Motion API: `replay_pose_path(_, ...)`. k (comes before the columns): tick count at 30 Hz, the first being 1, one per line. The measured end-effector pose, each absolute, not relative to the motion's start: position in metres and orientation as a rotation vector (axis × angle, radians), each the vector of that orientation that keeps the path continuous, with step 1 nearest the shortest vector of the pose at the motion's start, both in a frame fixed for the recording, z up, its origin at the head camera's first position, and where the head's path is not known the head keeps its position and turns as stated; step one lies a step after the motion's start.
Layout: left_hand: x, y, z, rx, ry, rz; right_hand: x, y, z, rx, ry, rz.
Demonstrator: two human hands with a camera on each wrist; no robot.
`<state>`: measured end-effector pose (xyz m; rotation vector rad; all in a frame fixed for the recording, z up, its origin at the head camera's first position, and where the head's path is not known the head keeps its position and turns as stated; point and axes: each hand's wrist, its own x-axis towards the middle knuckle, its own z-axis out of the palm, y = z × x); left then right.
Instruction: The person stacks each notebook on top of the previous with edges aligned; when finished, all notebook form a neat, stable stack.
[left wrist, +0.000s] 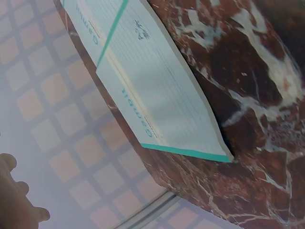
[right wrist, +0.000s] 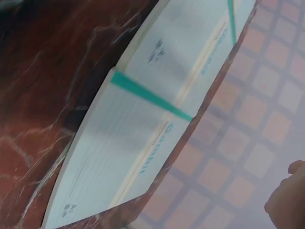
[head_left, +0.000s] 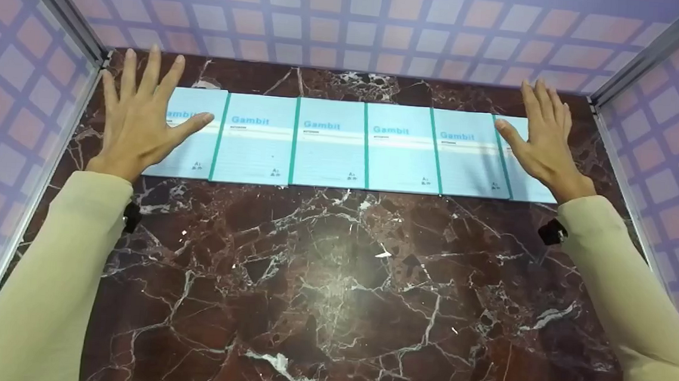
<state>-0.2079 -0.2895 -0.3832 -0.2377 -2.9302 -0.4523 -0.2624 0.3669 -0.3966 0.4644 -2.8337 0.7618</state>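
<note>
Several pale blue Gambit notebooks with green spines lie side by side in a row across the marble-patterned table. My left hand [head_left: 142, 111], fingers spread, is over the leftmost notebook [head_left: 190, 144] in the head view. At the other end, my right hand [head_left: 546, 139] is held with fingers extended over the rightmost notebook [head_left: 528, 183]. The left wrist view shows the end notebook [left wrist: 162, 105] apart from the fingers [left wrist: 19, 191]. In the right wrist view the end notebook [right wrist: 112, 143] also lies away from the fingers [right wrist: 290, 195]. Neither hand holds anything.
Checkered panels [head_left: 357, 24] in purple, pink and white stand behind the table and on both sides, joined by metal corner posts [head_left: 59, 6]. The dark red marble-patterned tabletop [head_left: 332, 297] stretches in front of the notebooks.
</note>
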Motion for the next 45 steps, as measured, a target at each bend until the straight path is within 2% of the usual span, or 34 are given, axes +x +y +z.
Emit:
replay_pose_path(14, -0.207, -0.267, -0.376, -0.308, -2.804, -0.600, -0.261, 0.332, -0.387, 0.420, -2.759, 1.224)
replay_pose_path(31, -0.211, -0.238, -0.376, -0.349, -2.658, -0.967, -0.263, 0.283, -0.383, 0.435, -2.701, 1.427)
replay_pose_path(45, -0.218, -0.215, -0.395, -0.429, -2.560, -1.066, -0.264, 0.245, -0.394, 0.589, -2.655, 1.495)
